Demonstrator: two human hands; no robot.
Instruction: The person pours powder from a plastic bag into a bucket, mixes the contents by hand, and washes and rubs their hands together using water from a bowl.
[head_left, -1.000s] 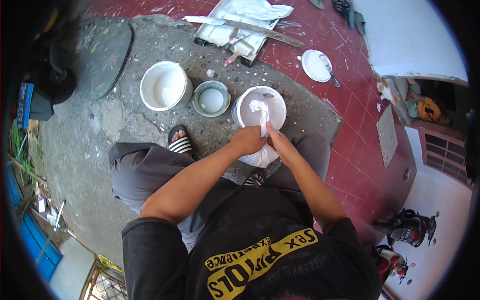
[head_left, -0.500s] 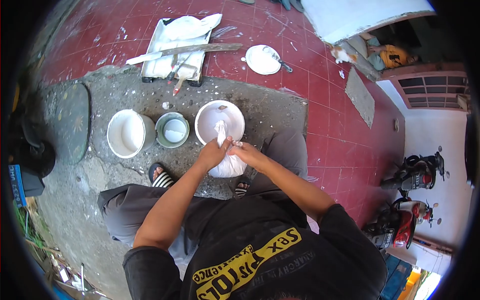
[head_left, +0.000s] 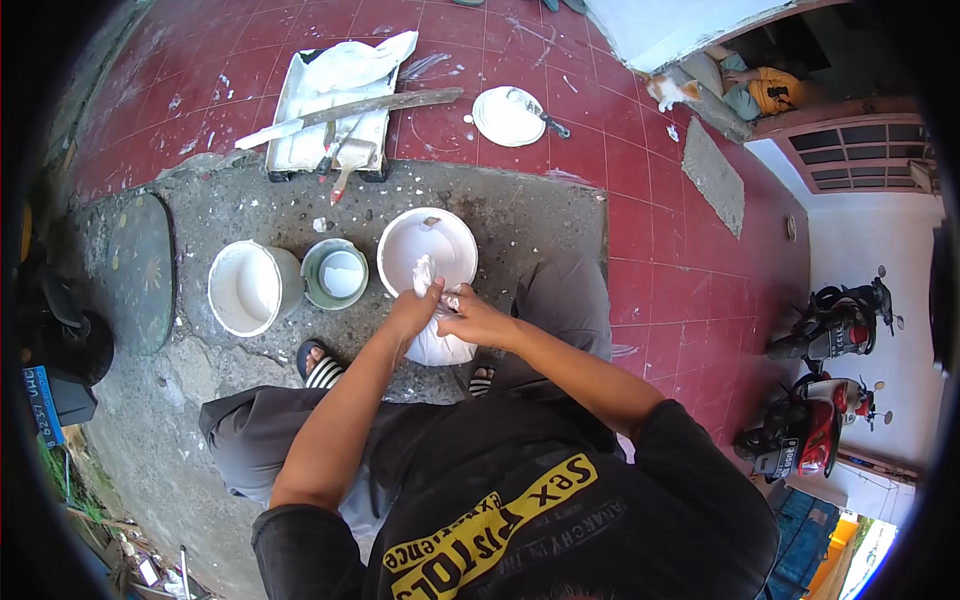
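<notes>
A white plastic bag point(head_left: 440, 349) with a full, rounded bottom is between my feet, against the near side of a white bucket point(head_left: 462, 240). My left hand point(head_left: 412, 310) is closed around the bag's gathered neck, whose twisted end sticks up over the bucket's rim. My right hand point(head_left: 478, 320) is closed on the bag's neck too, close beside the left, with white smears on its fingers. What fills the bag is hidden. Inside the bucket, a small brownish thing shows near the far wall.
Left of the bucket stand a small grey-green pail point(head_left: 318, 292) with white liquid and a larger white bucket point(head_left: 283, 290). Beyond lies a paint tray point(head_left: 290, 110) with a stick and brushes point(head_left: 352, 158). A round white lid point(head_left: 500, 122) holds a scraper. Motorcycles point(head_left: 835, 330) stand right.
The view has shifted slightly, so everything sits a little further left. Both hands keep hold of the bag's neck, and the fingers of my right hand have changed position on it.
</notes>
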